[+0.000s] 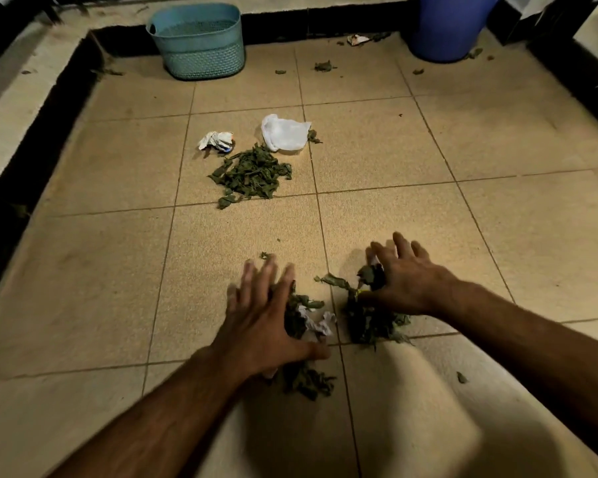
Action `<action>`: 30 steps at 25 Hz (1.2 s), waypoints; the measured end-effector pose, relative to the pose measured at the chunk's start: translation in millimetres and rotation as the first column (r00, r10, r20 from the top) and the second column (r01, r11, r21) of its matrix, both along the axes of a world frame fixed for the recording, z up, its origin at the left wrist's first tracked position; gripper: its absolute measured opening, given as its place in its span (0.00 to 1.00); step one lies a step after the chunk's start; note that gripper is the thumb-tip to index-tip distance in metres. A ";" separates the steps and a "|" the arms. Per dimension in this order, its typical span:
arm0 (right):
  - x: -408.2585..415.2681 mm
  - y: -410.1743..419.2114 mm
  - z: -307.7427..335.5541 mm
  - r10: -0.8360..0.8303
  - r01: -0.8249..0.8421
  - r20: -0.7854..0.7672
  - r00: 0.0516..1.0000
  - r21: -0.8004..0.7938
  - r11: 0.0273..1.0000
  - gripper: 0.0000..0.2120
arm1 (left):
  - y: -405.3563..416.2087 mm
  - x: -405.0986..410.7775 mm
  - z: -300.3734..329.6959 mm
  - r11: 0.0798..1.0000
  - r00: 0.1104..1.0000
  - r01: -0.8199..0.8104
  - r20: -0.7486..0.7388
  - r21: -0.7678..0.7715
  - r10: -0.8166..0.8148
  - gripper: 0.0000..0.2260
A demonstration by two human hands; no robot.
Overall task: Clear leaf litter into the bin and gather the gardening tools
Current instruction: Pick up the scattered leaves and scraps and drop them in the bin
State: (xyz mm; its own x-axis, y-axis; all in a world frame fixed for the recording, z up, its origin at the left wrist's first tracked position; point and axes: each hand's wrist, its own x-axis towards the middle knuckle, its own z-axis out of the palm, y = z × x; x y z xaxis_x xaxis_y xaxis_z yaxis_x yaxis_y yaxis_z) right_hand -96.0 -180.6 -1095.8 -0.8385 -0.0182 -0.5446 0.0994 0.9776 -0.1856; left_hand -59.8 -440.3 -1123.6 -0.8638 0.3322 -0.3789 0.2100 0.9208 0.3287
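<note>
The beige tiled floor (377,150) looks matt and finely speckled. On it beyond the dark green leaf pile (252,174) lie a thin white plastic bag (285,132) and crumpled paper (216,141); farther back stands a teal woven-pattern plastic basket (197,41).

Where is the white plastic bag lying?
In the head view, the white plastic bag lies on the tiled floor, mid-frame, just beyond the far leaf pile and right of a crumpled wrapper.
</note>
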 end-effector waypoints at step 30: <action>61.9 30.0 -4.8 -0.078 0.079 0.049 0.996 -0.036 0.996 0.56 | -17.7 36.0 21.5 0.916 0.915 -0.204 0.265 -0.346 0.304 0.72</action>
